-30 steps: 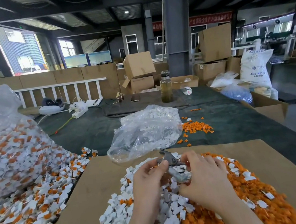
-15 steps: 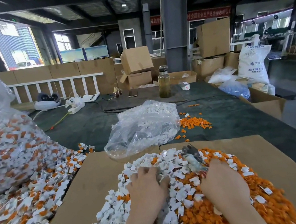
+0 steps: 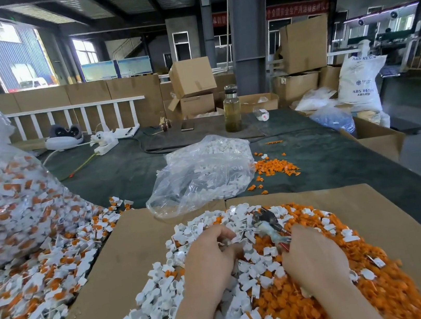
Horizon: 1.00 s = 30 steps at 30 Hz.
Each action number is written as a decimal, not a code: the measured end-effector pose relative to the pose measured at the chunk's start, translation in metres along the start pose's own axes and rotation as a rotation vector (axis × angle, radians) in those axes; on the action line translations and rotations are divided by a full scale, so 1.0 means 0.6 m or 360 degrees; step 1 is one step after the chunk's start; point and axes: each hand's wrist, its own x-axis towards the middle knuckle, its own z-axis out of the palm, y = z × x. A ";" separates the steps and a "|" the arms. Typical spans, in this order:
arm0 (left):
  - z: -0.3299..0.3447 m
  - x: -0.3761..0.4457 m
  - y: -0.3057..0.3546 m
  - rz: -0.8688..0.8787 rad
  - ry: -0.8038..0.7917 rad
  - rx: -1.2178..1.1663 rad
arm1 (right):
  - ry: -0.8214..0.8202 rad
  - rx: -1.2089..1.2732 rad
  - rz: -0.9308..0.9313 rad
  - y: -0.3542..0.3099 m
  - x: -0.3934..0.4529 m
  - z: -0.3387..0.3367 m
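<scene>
Pick-up step: left hand [image 3: 210, 257] curls into the white pieces [image 3: 154, 285] heaped on the cardboard [image 3: 107, 284], catch unclear; right hand [image 3: 314, 258] grips the cutters [image 3: 268, 225]; next, one piece must be fed to the blades.

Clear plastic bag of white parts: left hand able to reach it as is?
Probably yes. The clear plastic bag lies just ahead of the left hand, past the low pile of white plastic pieces; nothing stands between. Its fingers curl on some pieces, so it would drop those first.
</scene>
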 end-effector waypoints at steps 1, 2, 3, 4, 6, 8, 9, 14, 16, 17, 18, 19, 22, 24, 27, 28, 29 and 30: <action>0.000 0.000 -0.001 -0.0001 0.0000 -0.0029 | -0.0005 0.0005 -0.0009 0.001 0.000 0.002; 0.000 0.000 -0.002 -0.0004 -0.0004 -0.0048 | -0.0006 0.0010 -0.0014 0.001 0.000 0.003; 0.000 0.000 -0.002 -0.0011 -0.0002 -0.0065 | -0.0002 0.0020 -0.0020 0.001 0.001 0.004; 0.000 0.000 -0.003 -0.0021 0.0011 -0.0084 | 0.0010 0.0040 -0.0025 0.000 0.001 0.005; -0.001 0.001 -0.003 -0.0043 0.0062 -0.0157 | 0.0040 0.0088 -0.0027 0.000 0.003 0.005; -0.002 0.002 -0.002 -0.0048 0.0107 -0.0237 | 0.0060 0.0147 -0.0012 0.002 0.006 0.005; -0.002 0.003 -0.002 -0.0043 0.0125 -0.0256 | 0.0072 0.0191 -0.0009 0.003 0.008 0.005; 0.002 0.003 0.004 -0.0044 0.0187 -0.0354 | 0.0145 0.0313 -0.0016 0.003 0.012 0.004; 0.003 0.003 0.005 -0.0039 0.0201 -0.0378 | 0.0160 0.0326 -0.0030 0.003 0.012 0.002; 0.002 0.003 0.005 -0.0035 0.0208 -0.0388 | 0.0151 0.0345 -0.0040 0.004 0.012 0.001; 0.002 0.003 0.004 -0.0030 0.0217 -0.0399 | 0.0131 0.0360 -0.0050 0.005 0.012 -0.001; 0.002 0.003 0.004 -0.0028 0.0227 -0.0411 | 0.0099 0.0364 -0.0063 0.007 0.012 -0.002; 0.000 0.003 0.004 -0.0050 0.0249 -0.0455 | -0.0045 0.0302 -0.0139 0.014 0.014 -0.009; 0.000 0.004 0.003 -0.0066 0.0262 -0.0490 | -0.0149 0.0236 -0.0207 0.015 0.012 -0.011; -0.001 0.005 0.003 -0.0088 0.0243 -0.0504 | -0.0181 0.0144 -0.0242 0.009 0.007 -0.004; -0.001 0.005 0.003 -0.0096 0.0232 -0.0517 | -0.0162 0.0108 -0.0232 0.006 0.005 -0.001; -0.002 0.006 0.004 -0.0103 0.0224 -0.0530 | -0.0147 0.0082 -0.0218 0.005 0.005 0.001; -0.002 0.006 0.005 -0.0111 0.0224 -0.0545 | -0.0137 0.0072 -0.0207 0.003 0.005 0.003</action>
